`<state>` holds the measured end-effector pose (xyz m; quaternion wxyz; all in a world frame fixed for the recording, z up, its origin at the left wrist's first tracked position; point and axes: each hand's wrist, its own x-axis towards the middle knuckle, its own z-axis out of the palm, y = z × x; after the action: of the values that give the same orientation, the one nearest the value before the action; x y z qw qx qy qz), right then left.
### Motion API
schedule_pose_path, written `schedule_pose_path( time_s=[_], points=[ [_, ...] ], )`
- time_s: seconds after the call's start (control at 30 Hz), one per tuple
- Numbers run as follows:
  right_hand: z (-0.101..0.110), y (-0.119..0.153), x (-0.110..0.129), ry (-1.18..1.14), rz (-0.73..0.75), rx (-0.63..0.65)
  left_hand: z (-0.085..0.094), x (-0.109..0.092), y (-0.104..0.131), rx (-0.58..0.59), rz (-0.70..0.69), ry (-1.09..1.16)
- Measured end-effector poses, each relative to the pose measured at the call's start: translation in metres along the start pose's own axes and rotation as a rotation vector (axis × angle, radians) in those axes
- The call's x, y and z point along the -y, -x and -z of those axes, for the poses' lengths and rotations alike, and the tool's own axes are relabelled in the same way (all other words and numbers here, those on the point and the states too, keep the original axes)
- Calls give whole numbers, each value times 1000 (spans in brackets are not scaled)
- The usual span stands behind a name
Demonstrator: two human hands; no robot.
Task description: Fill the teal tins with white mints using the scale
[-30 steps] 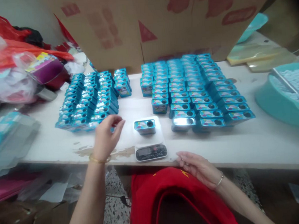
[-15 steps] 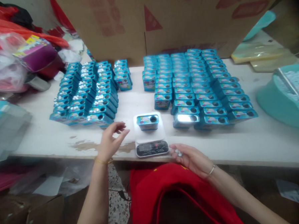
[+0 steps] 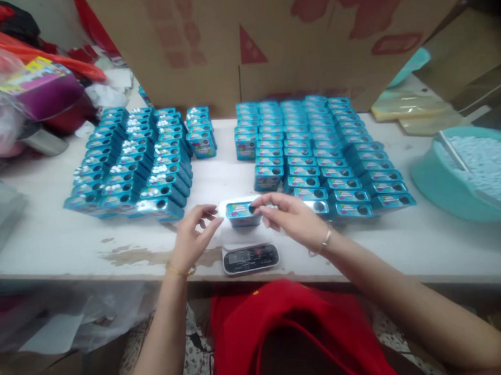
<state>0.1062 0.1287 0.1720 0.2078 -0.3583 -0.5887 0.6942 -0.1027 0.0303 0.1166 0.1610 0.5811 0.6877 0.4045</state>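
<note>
A small blue tin with a round dark hole at the right of its top stands upright on the white kitchen scale. My right hand is over the tin's right end, its thumb and fingertips drawn together at the hole. What those fingertips hold, if anything, is too small to make out. Just left of the scale, my left hand hovers with thumb and fingers apart and nothing between them. The scale's dark display panel faces me, its reading too blurred to read.
Rows of blue tins topped with small white pellets stand at left. More rows of blue tins fill the right of the table. A turquoise basin of white pellets holds a metal scoop. Behind stands a large cardboard box.
My right hand has risen from beside the scale's front to the tin's hole; the white pellets seen in it no longer show. My left hand has barely moved. The view has shifted slightly.
</note>
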Motion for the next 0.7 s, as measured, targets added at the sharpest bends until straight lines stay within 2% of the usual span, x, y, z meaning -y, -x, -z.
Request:
schedule_pose_path(
  time_s=[0.13,0.27,0.47,0.57,0.7],
  points=[
    [-3,-19,2,208,88,67,1,8,4,6,21,-7],
    [-2,-25,-1,325,204,96,1,19,11,13,59,-2],
    [-2,-31,7,483,211,84,1,27,18,16,84,-7],
    [-1,-33,11,490,236,91,1,28,20,23,87,-22],
    [-6,-35,11,349,194,77,0,31,23,21,102,-12]
  ],
)
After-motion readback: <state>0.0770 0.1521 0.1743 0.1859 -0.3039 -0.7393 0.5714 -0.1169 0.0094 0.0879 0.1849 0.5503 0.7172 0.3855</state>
